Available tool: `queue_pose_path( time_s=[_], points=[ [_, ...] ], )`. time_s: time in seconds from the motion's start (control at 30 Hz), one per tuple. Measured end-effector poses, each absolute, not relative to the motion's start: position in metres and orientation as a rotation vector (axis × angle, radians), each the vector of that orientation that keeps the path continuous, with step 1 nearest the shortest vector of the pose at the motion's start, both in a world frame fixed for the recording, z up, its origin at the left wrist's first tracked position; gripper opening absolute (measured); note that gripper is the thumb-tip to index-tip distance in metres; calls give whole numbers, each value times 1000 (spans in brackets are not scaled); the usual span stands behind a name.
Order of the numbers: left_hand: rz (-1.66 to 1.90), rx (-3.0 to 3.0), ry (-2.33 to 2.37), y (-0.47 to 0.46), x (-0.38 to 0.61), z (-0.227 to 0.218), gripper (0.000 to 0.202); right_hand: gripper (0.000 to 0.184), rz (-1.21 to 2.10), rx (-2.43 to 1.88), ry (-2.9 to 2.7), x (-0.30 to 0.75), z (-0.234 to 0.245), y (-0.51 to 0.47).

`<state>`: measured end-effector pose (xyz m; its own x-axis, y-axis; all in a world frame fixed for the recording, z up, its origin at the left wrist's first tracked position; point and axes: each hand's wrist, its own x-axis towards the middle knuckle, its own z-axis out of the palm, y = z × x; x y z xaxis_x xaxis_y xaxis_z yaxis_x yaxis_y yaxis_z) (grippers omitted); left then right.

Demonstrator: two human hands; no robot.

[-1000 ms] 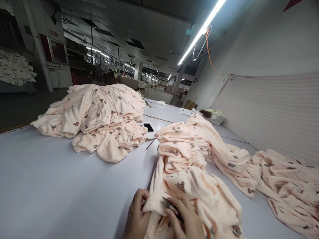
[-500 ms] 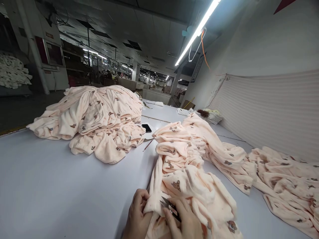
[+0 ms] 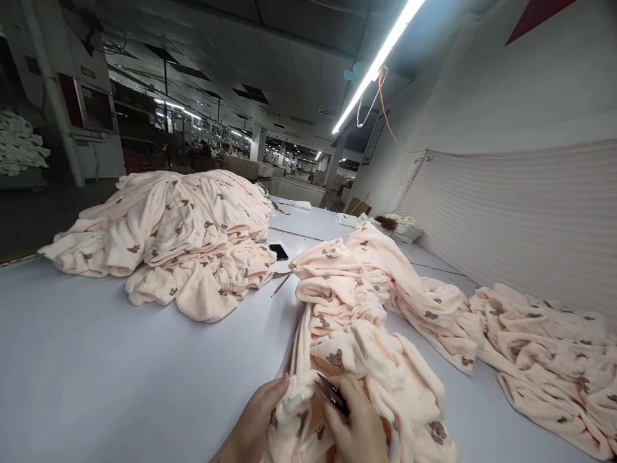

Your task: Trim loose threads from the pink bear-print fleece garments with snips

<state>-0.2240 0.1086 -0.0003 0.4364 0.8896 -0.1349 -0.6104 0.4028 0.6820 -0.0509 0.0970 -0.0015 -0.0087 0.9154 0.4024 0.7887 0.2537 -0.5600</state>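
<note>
A pale pink fleece garment (image 3: 380,366) with brown bear prints lies bunched at the table's near edge. My left hand (image 3: 258,411) is closed on a fold at its left side, thumb uppermost. In my right hand (image 3: 357,415) is a pair of dark thread snips (image 3: 332,393), the blades pointing up and left over the cloth. The snips' tips are close to the fold by my left thumb; whether they touch it I cannot tell.
A large heap of matching garments (image 3: 193,218) stands at the left, and more pink cloth (image 3: 554,360) lies at the right. Between them are a phone (image 3: 278,251) and a pencil (image 3: 280,285). Stacked cloth (image 3: 402,228) sits by the wall curtain (image 3: 525,218).
My left hand has shifted its hold, and the garment's fold is now turned with printed cloth showing below it. The snips have moved slightly right of the fold. The view has tilted a little.
</note>
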Motion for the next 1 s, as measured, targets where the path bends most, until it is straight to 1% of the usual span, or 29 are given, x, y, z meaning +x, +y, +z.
queue_pose_path(
  time_s=[0.1, 0.23, 0.37, 0.57, 0.7, 0.83, 0.9, 1.0],
  points=[
    [1012, 564, 462, 109, -221, -2, 28, 25, 197, -1501, -1875, -52, 2, 90],
    [1015, 597, 418, 112, -221, -13, 31, 21, 228, -1575, -1954, -51, 6, 90],
    [974, 611, 495, 114, -219, -17, 35, 23, 284, -1557, -1932, -49, 5, 91],
    [948, 578, 493, 117, -213, -9, 33, 26, 56, -1555, -1996, -46, -3, 82],
    [899, 532, 490, 123, -211, -8, 39, 30, -73, -1496, -2066, -47, -5, 77],
    [856, 504, 431, 126, -208, -9, 46, 28, -180, -1482, -2118, -51, -3, 76],
    [854, 494, 358, 128, -207, -9, 50, 27, -162, -1513, -2074, -51, -1, 76],
    [812, 494, 277, 136, -209, -12, 57, 26, -35, -1513, -1969, -51, -4, 74]
  ],
)
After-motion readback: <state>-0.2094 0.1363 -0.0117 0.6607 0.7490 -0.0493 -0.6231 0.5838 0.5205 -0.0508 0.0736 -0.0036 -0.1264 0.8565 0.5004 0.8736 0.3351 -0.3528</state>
